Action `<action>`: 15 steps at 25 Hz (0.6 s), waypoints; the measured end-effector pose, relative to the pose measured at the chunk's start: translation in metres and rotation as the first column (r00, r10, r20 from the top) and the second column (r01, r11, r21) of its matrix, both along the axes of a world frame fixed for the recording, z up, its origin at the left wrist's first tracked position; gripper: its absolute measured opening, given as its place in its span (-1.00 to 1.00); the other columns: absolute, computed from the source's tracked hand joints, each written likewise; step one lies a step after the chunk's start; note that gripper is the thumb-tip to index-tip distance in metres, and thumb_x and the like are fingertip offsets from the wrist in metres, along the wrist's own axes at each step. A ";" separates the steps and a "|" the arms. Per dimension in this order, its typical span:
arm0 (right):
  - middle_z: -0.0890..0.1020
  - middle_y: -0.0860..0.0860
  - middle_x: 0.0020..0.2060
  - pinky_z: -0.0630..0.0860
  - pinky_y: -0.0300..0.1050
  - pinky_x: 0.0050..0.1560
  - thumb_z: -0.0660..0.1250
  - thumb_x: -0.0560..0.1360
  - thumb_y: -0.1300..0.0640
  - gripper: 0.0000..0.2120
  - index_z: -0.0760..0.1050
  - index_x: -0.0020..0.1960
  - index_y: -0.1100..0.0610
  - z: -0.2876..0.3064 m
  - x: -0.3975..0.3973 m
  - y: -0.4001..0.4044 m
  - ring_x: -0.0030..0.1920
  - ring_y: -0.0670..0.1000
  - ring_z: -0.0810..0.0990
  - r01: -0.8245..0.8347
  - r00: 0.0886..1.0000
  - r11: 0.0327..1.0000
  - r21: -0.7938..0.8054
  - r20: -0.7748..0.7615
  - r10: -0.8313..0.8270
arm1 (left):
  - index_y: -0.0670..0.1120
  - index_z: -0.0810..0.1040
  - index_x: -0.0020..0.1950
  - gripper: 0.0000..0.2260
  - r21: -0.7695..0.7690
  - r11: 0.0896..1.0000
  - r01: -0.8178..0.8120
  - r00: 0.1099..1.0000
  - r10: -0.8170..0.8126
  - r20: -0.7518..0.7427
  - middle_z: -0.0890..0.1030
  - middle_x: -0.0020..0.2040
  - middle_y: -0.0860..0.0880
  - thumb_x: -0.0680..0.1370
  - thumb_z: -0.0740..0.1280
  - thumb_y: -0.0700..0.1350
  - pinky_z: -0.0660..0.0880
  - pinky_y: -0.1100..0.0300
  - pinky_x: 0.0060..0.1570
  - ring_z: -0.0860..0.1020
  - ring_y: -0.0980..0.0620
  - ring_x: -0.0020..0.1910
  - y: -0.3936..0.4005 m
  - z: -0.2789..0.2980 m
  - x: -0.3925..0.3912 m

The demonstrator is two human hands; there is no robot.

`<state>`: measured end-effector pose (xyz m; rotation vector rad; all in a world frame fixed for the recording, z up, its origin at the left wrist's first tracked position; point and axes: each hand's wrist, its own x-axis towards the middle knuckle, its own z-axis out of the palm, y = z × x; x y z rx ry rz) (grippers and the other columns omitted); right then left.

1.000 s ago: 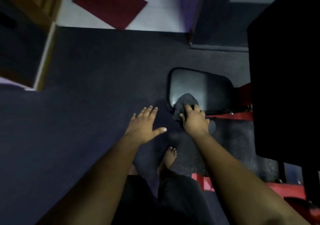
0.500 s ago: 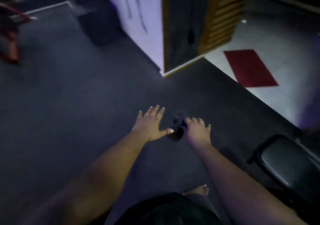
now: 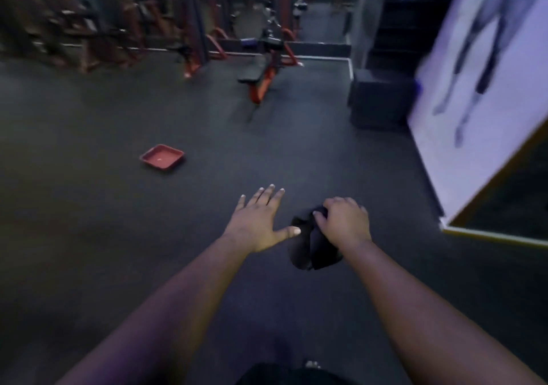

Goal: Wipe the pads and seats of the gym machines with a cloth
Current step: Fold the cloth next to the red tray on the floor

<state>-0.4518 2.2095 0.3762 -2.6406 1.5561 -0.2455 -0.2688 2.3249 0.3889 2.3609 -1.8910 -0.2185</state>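
My right hand [image 3: 344, 221] grips a dark cloth [image 3: 311, 248], which hangs bunched below my fingers above the floor. Just left of it my left hand [image 3: 261, 221] is held out flat with straight, spread fingers and holds nothing. Its thumb points toward the cloth. Far ahead stands a bench [image 3: 258, 76] with a black pad on an orange-red frame. Both hands are well short of that bench.
A red square tray [image 3: 162, 157] lies on the dark floor ahead to the left. Blurred racks and machines [image 3: 89, 28] line the back. A dark box [image 3: 379, 99] sits beside a white printed wall panel [image 3: 474, 102] on the right.
My view has swung away from the black seat pad to the open gym floor. The cloth has left the pad and is carried in my right hand; my left hand stays flat.
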 end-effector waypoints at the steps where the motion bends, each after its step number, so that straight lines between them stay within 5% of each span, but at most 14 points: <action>1: 0.64 -0.01 0.01 0.45 0.00 0.08 0.24 0.56 -0.17 -0.71 0.58 -0.01 0.03 0.010 0.026 -0.005 0.15 0.09 0.56 -0.069 0.998 0.997 -0.026 -0.007 0.069 | 0.09 -0.11 0.66 -0.05 -0.019 0.998 -0.057 0.998 0.057 0.005 -0.08 0.68 0.05 0.43 0.05 0.57 -0.05 -0.19 0.58 -0.07 0.03 0.65 0.005 0.008 0.020; 8: 0.63 -0.01 -0.05 0.45 0.01 0.03 0.27 0.55 -0.19 -0.71 0.57 -0.07 0.02 0.093 0.193 -0.050 0.11 0.10 0.55 -0.389 0.911 0.911 -0.139 0.086 0.402 | 0.10 -0.13 0.66 -0.04 -0.179 0.912 -0.368 0.923 0.382 0.051 -0.08 0.68 0.05 0.41 0.03 0.58 -0.07 -0.12 0.59 -0.08 0.04 0.65 0.007 0.082 0.135; 15: 0.59 -0.03 -0.05 0.44 0.03 0.02 0.21 0.60 -0.17 -0.73 0.57 0.01 -0.02 0.173 0.309 -0.082 0.07 0.08 0.53 -0.612 0.764 0.740 -0.281 0.033 0.644 | 0.13 -0.16 0.66 -0.02 -0.217 0.881 -0.420 0.872 0.458 0.174 -0.14 0.67 0.08 0.38 -0.02 0.60 -0.08 -0.13 0.59 -0.14 0.07 0.64 -0.011 0.139 0.219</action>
